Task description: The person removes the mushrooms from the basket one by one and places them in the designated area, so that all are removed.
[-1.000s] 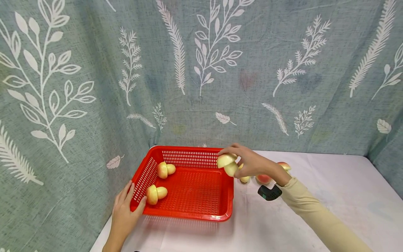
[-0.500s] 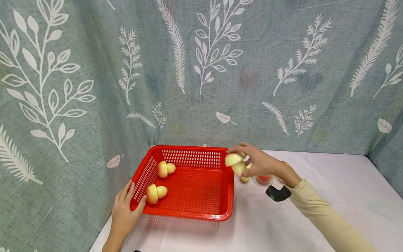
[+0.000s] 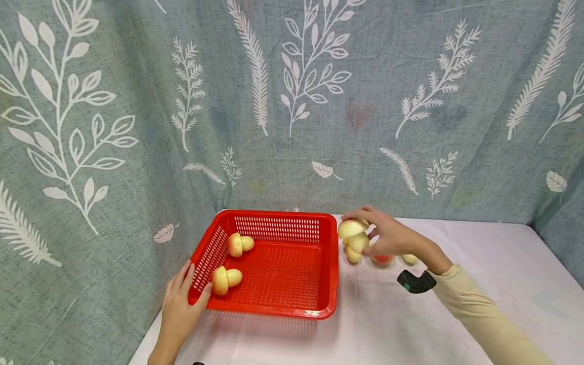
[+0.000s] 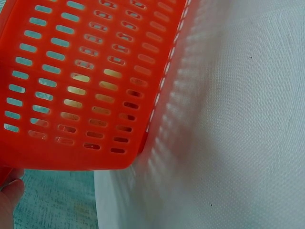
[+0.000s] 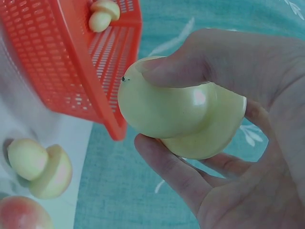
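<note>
Red plastic basket point(image 3: 292, 299) sits just left of the right hand point(image 3: 388, 235), whose thumb and fingers clamp a pale toy mushroom point(image 3: 353, 234) above the table. The left hand point(image 3: 180, 304) grips the basket's near left corner. Only the right wrist view shows a loose mushroom point(image 5: 40, 164) lying below the fingers, open tabletop around.
</note>
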`<state>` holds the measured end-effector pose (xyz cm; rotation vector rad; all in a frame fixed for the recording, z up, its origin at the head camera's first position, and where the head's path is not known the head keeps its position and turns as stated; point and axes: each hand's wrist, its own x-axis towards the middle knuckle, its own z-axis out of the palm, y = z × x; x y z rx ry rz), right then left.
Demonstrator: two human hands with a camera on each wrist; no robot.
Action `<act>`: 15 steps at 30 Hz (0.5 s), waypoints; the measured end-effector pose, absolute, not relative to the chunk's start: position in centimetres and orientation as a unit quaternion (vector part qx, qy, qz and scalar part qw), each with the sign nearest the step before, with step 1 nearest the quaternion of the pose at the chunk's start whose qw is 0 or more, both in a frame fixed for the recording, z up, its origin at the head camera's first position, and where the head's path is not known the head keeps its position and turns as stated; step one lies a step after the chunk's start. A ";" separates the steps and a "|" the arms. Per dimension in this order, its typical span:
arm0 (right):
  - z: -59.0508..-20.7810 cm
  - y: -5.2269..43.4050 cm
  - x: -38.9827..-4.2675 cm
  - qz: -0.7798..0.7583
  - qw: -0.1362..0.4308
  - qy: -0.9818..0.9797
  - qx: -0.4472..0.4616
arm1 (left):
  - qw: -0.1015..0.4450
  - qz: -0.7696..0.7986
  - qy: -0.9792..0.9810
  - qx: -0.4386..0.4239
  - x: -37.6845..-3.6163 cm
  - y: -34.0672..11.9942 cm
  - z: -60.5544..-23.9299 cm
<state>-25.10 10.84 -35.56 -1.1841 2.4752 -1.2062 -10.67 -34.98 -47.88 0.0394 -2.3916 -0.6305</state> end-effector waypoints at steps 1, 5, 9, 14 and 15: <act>-35.6 11.0 -25.1 -0.402 0.072 0.824 -0.394 | 0.327 -0.241 -0.914 0.016 -10.7 -35.0 -47.9; -35.8 11.7 -25.2 -0.404 0.070 0.824 -0.390 | 0.329 -0.241 -0.913 0.012 -10.7 -35.0 -48.0; -36.0 12.3 -25.2 -0.406 0.065 0.824 -0.390 | 0.335 -0.241 -0.911 0.006 -10.7 -35.0 -48.2; -36.3 13.1 -25.3 -0.412 0.057 0.821 -0.392 | 0.337 -0.243 -0.909 0.003 -10.7 -35.0 -48.1; -36.4 13.3 -25.3 -0.412 0.057 0.821 -0.391 | 0.337 -0.243 -0.910 0.004 -10.7 -35.0 -48.0</act>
